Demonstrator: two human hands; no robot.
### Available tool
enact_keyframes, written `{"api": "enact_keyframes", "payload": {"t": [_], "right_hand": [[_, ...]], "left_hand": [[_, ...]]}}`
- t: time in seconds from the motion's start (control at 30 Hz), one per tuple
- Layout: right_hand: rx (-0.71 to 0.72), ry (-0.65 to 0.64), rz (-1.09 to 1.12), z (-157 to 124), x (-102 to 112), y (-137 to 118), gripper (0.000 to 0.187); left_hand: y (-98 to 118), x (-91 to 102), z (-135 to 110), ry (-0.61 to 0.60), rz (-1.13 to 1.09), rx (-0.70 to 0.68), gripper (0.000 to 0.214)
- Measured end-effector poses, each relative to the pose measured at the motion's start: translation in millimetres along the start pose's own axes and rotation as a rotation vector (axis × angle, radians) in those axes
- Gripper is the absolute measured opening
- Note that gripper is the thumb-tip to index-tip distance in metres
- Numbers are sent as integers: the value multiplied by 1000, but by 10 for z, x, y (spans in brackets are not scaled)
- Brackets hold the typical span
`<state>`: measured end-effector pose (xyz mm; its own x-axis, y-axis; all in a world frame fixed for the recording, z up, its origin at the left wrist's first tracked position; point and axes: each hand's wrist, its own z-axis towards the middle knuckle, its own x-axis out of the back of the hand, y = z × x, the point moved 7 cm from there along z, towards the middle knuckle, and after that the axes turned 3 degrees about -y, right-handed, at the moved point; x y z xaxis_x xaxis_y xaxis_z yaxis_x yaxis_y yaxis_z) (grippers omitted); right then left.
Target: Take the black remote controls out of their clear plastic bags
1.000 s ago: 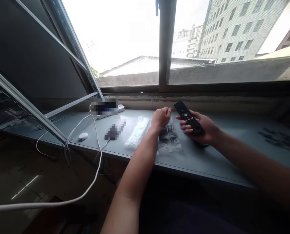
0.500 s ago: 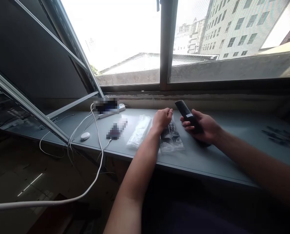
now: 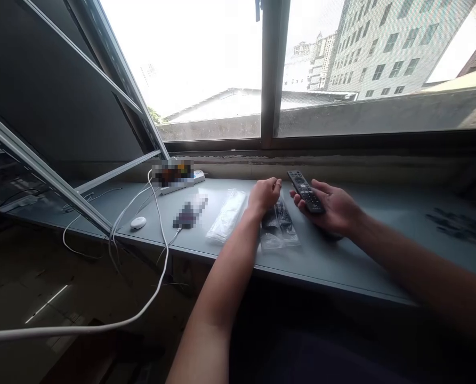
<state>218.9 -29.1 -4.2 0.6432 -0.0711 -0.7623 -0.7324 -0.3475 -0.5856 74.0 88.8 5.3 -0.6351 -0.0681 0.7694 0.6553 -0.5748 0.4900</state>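
Our loosely curled right hand (image 3: 337, 209) has the black remote control (image 3: 307, 194) lifted, not set down; our left hand (image 3: 264, 195) is nearly closed, contents unclear.

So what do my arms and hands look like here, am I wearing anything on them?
Your left hand and right hand wear no gloves, and I see no rings, though some fingers are partly hidden. Your left arm and right arm show no sleeves, watches or bracelets; the right one's near end fades into shadow.
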Motion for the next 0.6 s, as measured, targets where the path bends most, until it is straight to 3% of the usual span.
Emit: {"api": "enact_keyframes", "payload": {"t": [0.23, 0.6], "right_hand": [[-52, -139, 81, -24, -61, 59, 32], [-22, 22, 12, -52, -26, 20, 39]], "left_hand": [[-9, 23, 27, 9, -5, 5, 44], [-10, 20, 24, 4, -24, -13, 44]]}}
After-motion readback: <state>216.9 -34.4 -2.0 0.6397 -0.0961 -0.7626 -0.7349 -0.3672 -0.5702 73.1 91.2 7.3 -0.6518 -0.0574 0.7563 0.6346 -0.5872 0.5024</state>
